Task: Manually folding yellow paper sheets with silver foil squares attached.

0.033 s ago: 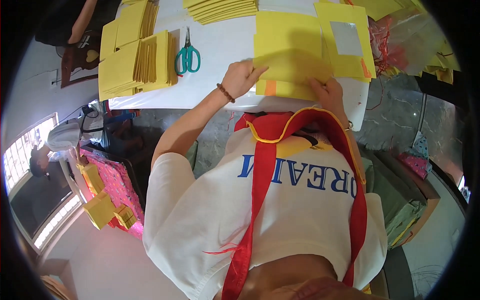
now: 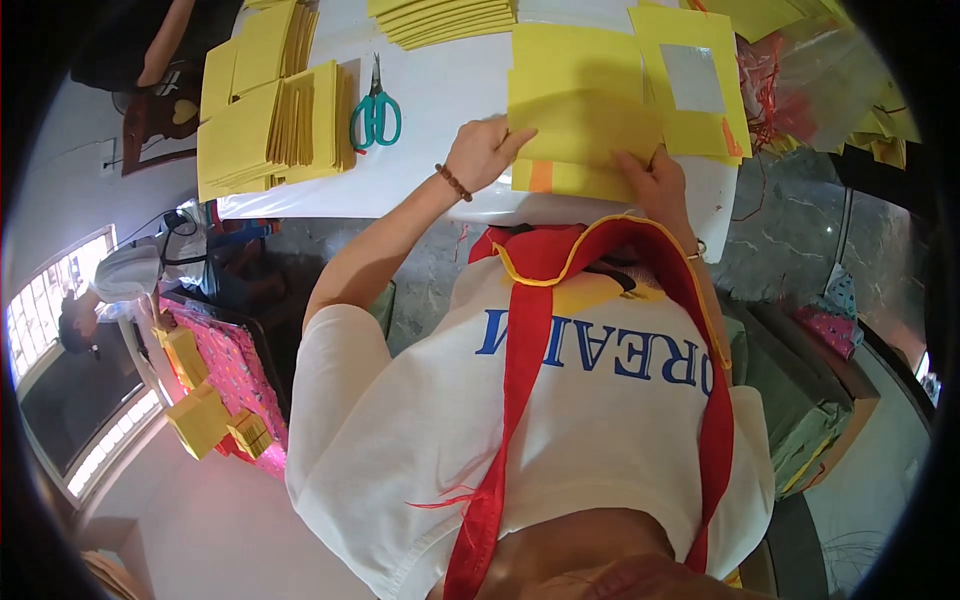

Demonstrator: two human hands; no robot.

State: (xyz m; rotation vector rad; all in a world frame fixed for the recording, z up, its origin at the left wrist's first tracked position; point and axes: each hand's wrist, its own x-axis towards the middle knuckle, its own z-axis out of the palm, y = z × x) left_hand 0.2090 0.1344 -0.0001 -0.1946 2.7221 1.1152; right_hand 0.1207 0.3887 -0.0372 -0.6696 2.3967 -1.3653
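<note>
My left hand [image 2: 485, 153] is closed on the left edge of a yellow paper piece [image 2: 585, 128], its thumb lying on top. At the piece's right edge, my right hand [image 2: 657, 182] pinches it with the thumb uppermost; the fingers beneath are hidden. This piece lies over more yellow paper [image 2: 575, 60], and an orange strip [image 2: 541, 176] shows below it. To the right is a yellow paper piece with a pale rectangle [image 2: 697, 77] on it. Teal-handled scissors [image 2: 375, 118] rest on the white table, left of my left hand.
Stacks of folded yellow paper [image 2: 240, 125] stand at the table's left, with a fanned pile [image 2: 445, 20] at the far edge. Red strings [image 2: 762, 90] and clear plastic [image 2: 820, 75] lie at the right. Another person's arm [image 2: 167, 45] shows at far left.
My right thumb has shifted slightly on the yellow paper piece. My left hand stays almost where it was, still on the paper's edge.
</note>
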